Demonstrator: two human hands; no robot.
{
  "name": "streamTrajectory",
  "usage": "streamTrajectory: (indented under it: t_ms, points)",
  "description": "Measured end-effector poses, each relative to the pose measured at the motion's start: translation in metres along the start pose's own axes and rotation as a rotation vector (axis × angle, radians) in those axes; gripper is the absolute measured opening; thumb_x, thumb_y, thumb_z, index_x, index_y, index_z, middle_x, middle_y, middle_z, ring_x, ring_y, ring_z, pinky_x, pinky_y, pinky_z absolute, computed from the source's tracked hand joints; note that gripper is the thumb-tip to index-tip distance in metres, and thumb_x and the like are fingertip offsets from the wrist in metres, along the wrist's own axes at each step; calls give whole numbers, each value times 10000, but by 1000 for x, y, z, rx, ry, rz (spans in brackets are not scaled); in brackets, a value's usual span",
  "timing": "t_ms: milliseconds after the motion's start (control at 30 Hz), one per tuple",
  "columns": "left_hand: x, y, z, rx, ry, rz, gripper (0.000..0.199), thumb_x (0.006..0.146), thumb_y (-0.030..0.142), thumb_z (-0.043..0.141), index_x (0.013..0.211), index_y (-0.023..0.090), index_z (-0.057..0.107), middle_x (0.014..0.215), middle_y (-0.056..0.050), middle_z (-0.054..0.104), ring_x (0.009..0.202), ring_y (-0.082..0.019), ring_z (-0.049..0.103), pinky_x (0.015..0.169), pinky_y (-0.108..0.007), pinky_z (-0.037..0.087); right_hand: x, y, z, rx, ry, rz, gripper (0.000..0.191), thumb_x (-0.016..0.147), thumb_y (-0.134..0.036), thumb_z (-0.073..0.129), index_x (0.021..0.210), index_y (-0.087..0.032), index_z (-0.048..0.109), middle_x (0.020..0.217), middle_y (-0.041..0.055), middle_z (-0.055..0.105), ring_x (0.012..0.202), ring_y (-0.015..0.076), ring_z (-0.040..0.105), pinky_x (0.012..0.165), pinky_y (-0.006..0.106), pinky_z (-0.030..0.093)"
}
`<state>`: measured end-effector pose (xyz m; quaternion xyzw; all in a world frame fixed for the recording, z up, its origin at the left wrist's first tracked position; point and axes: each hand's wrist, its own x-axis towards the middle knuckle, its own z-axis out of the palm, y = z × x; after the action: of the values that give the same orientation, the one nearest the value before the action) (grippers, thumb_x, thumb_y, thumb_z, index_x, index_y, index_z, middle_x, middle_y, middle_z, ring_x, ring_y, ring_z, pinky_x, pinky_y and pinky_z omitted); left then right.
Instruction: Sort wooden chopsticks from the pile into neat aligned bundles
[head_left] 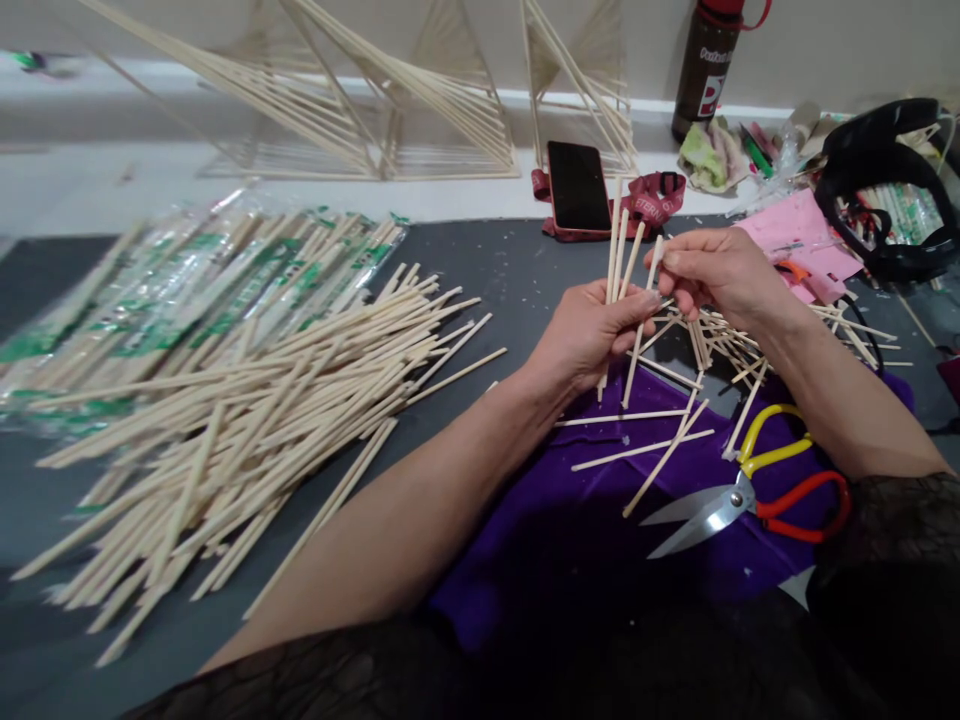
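My left hand (pixel 589 328) is closed round several thin wooden chopsticks (pixel 619 262), which stand nearly upright and fan out above the fingers. Its thumb presses near the middle of one tilted chopstick (pixel 636 352). Close beside it, my right hand (pixel 712 268) pinches that same chopstick near its upper end. Loose chopsticks (pixel 637 452) lie below on a purple cloth (pixel 525 520), and a tangled heap of short sticks (pixel 724 340) sits under my right hand. Scissors (pixel 739 495) with one yellow and one red handle rest on the cloth, blades apart.
A large pile of chopsticks (pixel 285 430) covers the left of the dark table, before plastic-wrapped bundles (pixel 187 290). Stick frames (pixel 450 120) stand along the wall. Further back are a phone (pixel 579 188), a dark bottle (pixel 703 75), pink paper (pixel 795 235) and a black headband-like object (pixel 885 250).
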<state>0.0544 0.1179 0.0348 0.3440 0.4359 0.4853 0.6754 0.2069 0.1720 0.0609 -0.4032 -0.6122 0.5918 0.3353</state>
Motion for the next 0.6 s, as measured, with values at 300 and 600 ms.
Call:
streamTrajectory:
  t_ms: [300, 600]
  points:
    - [-1, -1, 1, 34, 14, -21, 185, 763, 156, 713, 648, 128, 570, 485, 17, 571, 321, 4, 321, 343, -149, 176, -1, -1, 1, -53, 5, 47, 102, 783, -212, 636, 735, -122, 635, 562, -26, 602, 377, 29, 473, 365, 142, 369]
    - [-4, -3, 4, 41, 25, -12, 184, 808, 105, 639, 657, 134, 538, 476, 14, 577, 305, 4, 318, 340, -144, 172, -2, 8, 12, -247, 203, -72, 155, 736, -151, 533, 586, -170, 564, 453, -52, 476, 362, 44, 369, 356, 182, 271]
